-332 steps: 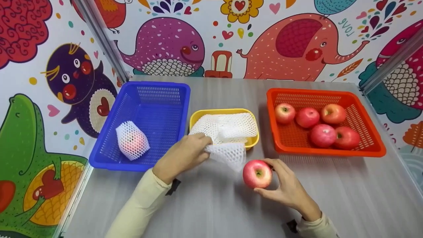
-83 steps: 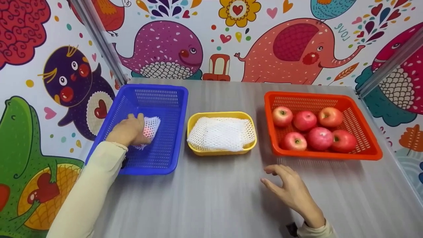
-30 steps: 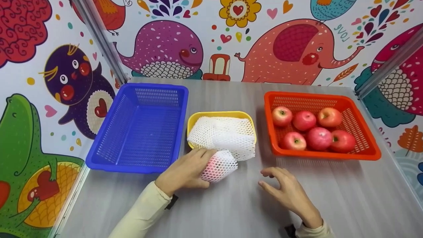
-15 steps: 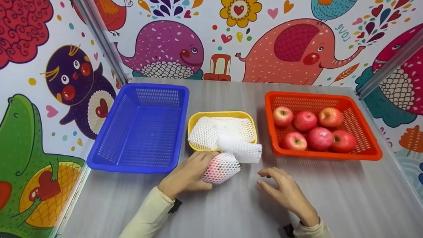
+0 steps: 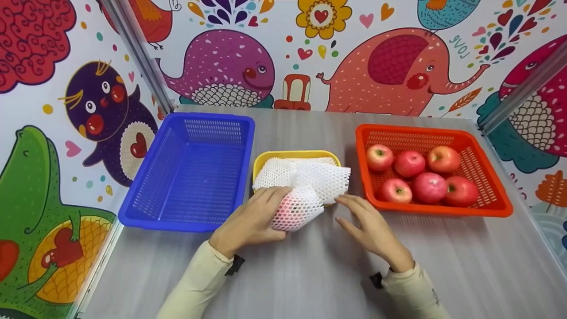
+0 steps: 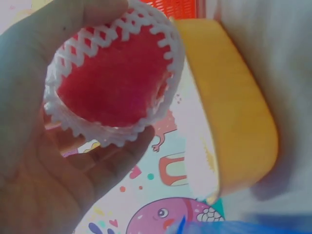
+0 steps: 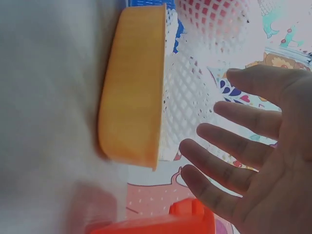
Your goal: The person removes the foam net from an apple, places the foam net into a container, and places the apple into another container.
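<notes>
My left hand (image 5: 252,221) grips an apple (image 6: 114,80) in a white foam net sleeve (image 5: 301,210), just in front of the yellow container (image 7: 134,87). In the left wrist view the sleeve's mouth is open and the apple's red skin shows inside it. Several flattened white foam nets (image 5: 274,173) lie in the container; one loose net (image 5: 325,179) sticks out over its right rim. My right hand (image 5: 372,228) is open beside that net, its spread fingertips near the net's edge in the right wrist view, with nothing held.
A blue basket (image 5: 186,223) stands on the left of the grey table (image 5: 305,274). On the right is a red-orange basket (image 5: 443,212) holding several bare apples (image 5: 429,187). Printed cartoon walls (image 5: 301,26) rise at the back and sides.
Earlier, my right hand's bare apple went into the red-orange basket. My left hand took the netted apple from the blue basket to the container. Since then, my right hand moved in closer.
</notes>
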A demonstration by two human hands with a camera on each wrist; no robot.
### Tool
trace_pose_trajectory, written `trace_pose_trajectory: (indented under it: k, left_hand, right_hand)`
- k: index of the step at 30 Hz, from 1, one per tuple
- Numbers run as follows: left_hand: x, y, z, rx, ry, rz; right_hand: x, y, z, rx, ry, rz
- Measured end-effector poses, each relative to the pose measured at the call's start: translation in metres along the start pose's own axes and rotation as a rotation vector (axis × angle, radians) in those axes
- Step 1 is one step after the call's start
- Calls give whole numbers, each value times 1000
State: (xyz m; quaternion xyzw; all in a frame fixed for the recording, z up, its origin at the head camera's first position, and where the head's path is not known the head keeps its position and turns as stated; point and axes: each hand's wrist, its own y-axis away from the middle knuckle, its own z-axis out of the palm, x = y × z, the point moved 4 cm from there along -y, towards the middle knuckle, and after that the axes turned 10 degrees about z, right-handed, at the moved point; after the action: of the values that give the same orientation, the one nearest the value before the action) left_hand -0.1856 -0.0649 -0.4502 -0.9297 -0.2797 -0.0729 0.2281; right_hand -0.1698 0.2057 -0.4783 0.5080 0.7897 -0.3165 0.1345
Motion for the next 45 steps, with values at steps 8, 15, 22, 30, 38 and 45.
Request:
trace_pose_trajectory:
  k: [8, 15, 22, 30, 38, 45]
  left_hand:
    - [4, 10, -17, 63, -31, 0]
    - [11, 13, -22, 70, -22, 8]
    - [10, 7, -15, 7, 17, 5]
    - [8, 1, 0, -35, 77, 28]
    - [9, -4, 12, -71, 109, 22]
    - [14, -7, 19, -89, 135, 58]
  right_hand:
    - [2, -40, 17, -82, 57, 62]
    - [0, -58, 21, -4, 36, 43]
    - [0, -44, 8, 117, -9, 7]
    - [3, -22, -1, 147, -61, -6]
    - [0, -6, -7, 198, -158, -43]
    - [-5, 1, 3, 40, -296, -99]
